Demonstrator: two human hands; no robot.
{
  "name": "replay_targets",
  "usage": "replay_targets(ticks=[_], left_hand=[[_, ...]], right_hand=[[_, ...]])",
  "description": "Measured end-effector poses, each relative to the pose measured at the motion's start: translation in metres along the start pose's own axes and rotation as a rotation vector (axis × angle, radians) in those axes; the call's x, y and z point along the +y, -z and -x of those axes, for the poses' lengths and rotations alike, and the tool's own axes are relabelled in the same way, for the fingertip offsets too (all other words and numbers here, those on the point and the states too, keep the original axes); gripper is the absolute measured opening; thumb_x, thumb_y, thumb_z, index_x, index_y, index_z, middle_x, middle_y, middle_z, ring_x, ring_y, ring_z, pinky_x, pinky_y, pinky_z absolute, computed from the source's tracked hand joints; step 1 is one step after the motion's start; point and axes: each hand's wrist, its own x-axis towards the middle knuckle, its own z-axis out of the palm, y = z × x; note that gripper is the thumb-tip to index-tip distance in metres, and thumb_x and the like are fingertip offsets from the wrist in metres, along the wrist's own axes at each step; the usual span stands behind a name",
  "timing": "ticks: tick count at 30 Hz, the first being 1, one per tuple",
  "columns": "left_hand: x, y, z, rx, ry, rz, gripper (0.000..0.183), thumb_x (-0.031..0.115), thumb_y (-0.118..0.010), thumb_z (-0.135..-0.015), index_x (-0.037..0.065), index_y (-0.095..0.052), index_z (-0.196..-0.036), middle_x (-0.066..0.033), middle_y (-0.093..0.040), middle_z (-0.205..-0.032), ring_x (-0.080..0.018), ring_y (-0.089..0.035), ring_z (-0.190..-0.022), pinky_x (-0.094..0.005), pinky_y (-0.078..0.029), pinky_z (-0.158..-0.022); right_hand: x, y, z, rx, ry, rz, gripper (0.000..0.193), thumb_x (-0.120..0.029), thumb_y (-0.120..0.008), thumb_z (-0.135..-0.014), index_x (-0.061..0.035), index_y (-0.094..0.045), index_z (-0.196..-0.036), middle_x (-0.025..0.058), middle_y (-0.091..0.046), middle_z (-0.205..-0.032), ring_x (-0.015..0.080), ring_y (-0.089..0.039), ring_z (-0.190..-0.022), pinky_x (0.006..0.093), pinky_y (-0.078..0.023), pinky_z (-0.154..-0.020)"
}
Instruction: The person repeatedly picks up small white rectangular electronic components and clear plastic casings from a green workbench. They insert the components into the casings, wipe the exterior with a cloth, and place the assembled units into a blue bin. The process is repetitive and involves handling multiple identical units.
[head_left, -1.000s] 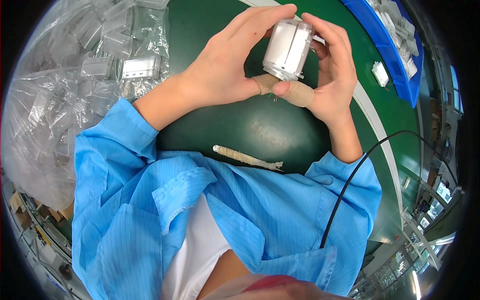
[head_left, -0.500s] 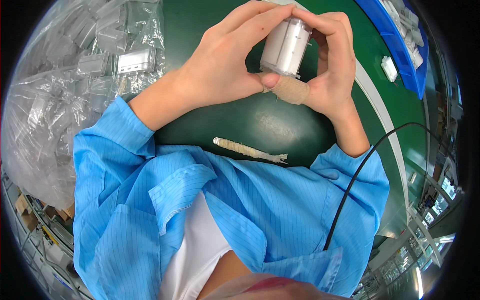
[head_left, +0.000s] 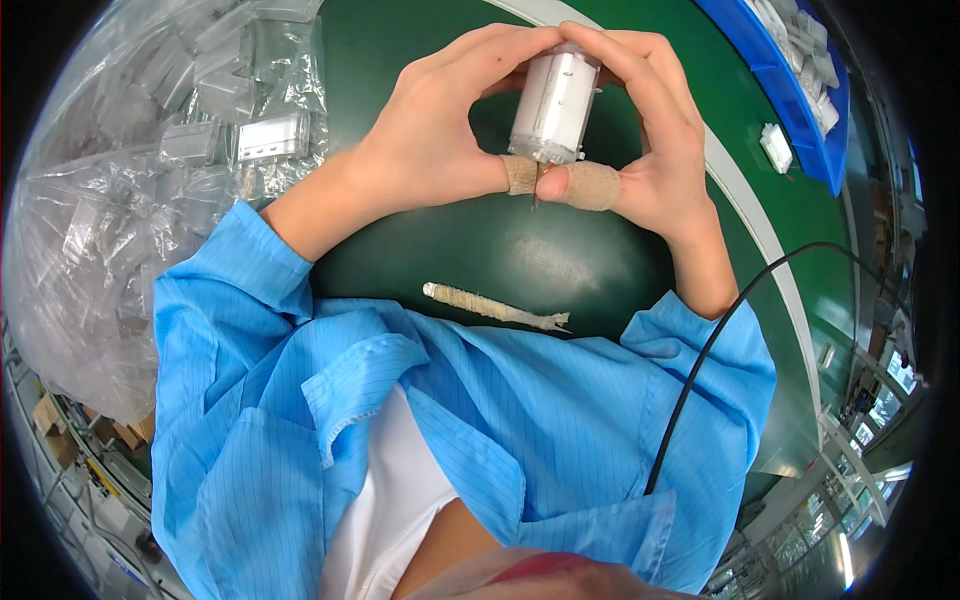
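Note:
Between my two hands I hold a white box-like part in a clear plastic casing (head_left: 552, 105), tilted slightly. My left hand (head_left: 440, 125) has its fingertips on the far end and its thumb at the near end. From the other side my right hand (head_left: 662, 130) grips it the same way, fingers over the far end. Tan tape wraps both thumbs, whose tips nearly meet below the casing; thin wire-like bits show between them. Nearer my body, a slim tool with a tape-wrapped handle (head_left: 495, 305) lies on the green table (head_left: 400, 245).
A large clear plastic bag (head_left: 110, 250) with several clear plastic cases covers the left side. At the far right stands a blue bin (head_left: 775, 85) of white parts, with one loose white part (head_left: 775, 148) beside it. A black cable (head_left: 715, 345) runs past my right arm.
My hands and the casing have shifted slightly left and nearer. My left thumb has turned so its tape shows, and the two thumb tips now sit slightly apart.

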Motion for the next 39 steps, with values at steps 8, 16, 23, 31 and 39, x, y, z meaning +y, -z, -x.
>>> replay_targets(ticks=[8, 16, 23, 31, 39], left_hand=[[0.003, -0.001, 0.000, 0.000, -0.139, -0.162, 0.079, 0.015, -0.085, -0.050, 0.001, -0.053, -0.121, -0.0147, -0.057, -0.113, -0.0292, -0.061, -0.099, -0.0347, -0.053, -0.084], [0.006, -0.002, -0.002, -0.012, -0.130, -0.186, 0.078, 0.019, -0.086, -0.054, 0.002, -0.052, -0.122, -0.0150, -0.058, -0.111, -0.0297, -0.060, -0.098, -0.0349, -0.052, -0.084], [0.001, -0.001, -0.002, 0.002, -0.092, -0.209, 0.073, 0.023, -0.082, -0.062, 0.003, -0.050, -0.124, -0.0151, -0.057, -0.113, -0.0311, -0.059, -0.101, -0.0366, -0.050, -0.085], [0.007, -0.003, 0.003, 0.005, -0.037, -0.356, 0.067, 0.029, -0.079, -0.064, 0.004, -0.051, -0.119, -0.0125, -0.057, -0.104, -0.0295, -0.058, -0.096, -0.0372, -0.050, -0.080], [0.006, -0.007, 0.005, 0.012, -0.051, -0.288, 0.067, 0.023, -0.082, -0.057, 0.004, -0.052, -0.114, -0.0115, -0.056, -0.102, -0.0297, -0.057, -0.094, -0.0381, -0.050, -0.077]], right_hand=[[-0.004, 0.004, 0.005, 0.019, 0.118, 0.137, 0.088, -0.058, -0.075, -0.057, 0.0019, -0.056, -0.118, 0.0108, -0.056, -0.095, 0.0200, -0.053, -0.083, 0.0287, -0.047, -0.066], [0.006, 0.008, 0.006, -0.001, 0.166, 0.159, 0.085, -0.056, -0.076, -0.060, 0.0023, -0.056, -0.119, 0.0123, -0.057, -0.102, 0.0221, -0.056, -0.088, 0.0307, -0.049, -0.070], [0.009, 0.009, 0.003, -0.072, -0.009, 0.007, 0.079, -0.051, -0.075, -0.068, 0.0005, -0.054, -0.124, 0.0158, -0.054, -0.112, 0.0243, -0.056, -0.097, 0.0328, -0.048, -0.079], [0.005, 0.003, 0.006, -0.113, -0.149, -0.117, 0.077, -0.043, -0.079, -0.066, 0.0050, -0.053, -0.120, 0.0143, -0.051, -0.107, 0.0226, -0.054, -0.098, 0.0321, -0.046, -0.082], [0.008, -0.009, 0.008, 0.053, -0.039, -0.168, 0.056, -0.033, -0.077, -0.066, -0.0007, -0.060, -0.109, 0.0117, -0.058, -0.089, 0.0195, -0.056, -0.077, 0.0295, -0.047, -0.064]])
